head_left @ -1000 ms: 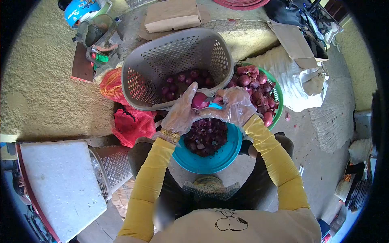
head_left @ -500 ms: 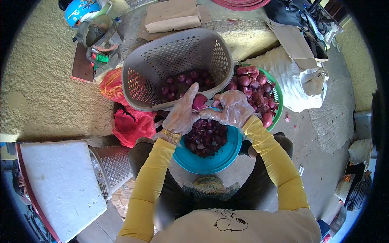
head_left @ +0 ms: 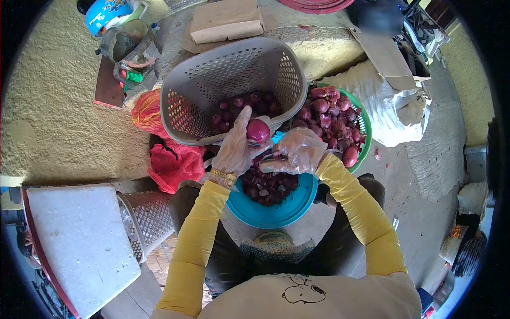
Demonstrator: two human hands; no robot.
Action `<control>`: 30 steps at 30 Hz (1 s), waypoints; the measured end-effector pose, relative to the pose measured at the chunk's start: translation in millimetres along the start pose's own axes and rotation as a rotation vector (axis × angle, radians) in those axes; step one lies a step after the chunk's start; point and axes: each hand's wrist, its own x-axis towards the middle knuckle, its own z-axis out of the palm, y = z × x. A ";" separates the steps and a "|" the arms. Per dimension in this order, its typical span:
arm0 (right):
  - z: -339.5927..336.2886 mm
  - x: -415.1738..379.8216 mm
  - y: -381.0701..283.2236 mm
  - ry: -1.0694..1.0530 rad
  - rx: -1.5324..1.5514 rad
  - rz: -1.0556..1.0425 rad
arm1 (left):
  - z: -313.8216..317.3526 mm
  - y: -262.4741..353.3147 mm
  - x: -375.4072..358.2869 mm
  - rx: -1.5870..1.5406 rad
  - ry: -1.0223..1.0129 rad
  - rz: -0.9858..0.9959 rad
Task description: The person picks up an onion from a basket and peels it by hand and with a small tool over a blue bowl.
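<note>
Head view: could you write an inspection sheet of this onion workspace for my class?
Surface: concrete floor, with a few scraps.
Job's things: red onions in grey basket and green basket; dark skins in blue basin.
Clutter: red mesh bag, white sack, cardboard box.
Hands: both gloved; left hand holds an onion; right hand beside something blue, mostly hidden.
Cables: nothing seen near the hands.
Surroundings: rough yellow wall.
</note>
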 end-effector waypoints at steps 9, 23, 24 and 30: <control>7.5 2.1 -6.0 -0.093 -0.121 0.026 | 2.0 2.1 4.4 -0.289 0.060 0.000; -12.2 2.6 -11.3 0.126 -0.037 0.234 | -3.9 9.6 19.1 -1.433 0.024 -0.768; -14.4 2.2 -12.6 0.202 -0.005 0.288 | -2.1 3.5 17.2 -1.501 -0.001 -0.806; 1.6 4.2 -0.3 0.364 -0.040 0.190 | -4.8 17.2 2.5 0.118 -0.050 -0.009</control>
